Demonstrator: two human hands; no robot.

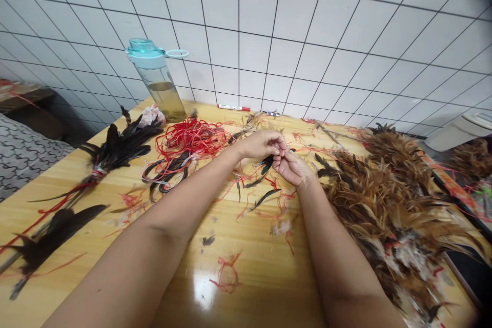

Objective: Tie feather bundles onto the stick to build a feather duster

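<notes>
Where the glossy wooden worktop (253, 218) holds a tangle of thin red string (192, 141), the left hand (261, 144) and right hand (292, 168) meet mid-worktop, each grip pinched on a slim black feather (265, 166). It is likely light, soft and easily bent, and best held by its quill.

Nothing legible; marker pen (233, 107) print seemingly blurred.

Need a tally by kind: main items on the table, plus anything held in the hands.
Bottle: 1
Red pen: 1
Black feather bundles: 2
Brown feather heap: 1
Red string tangle: 1
Held black feather: 1
Total: 7
</notes>
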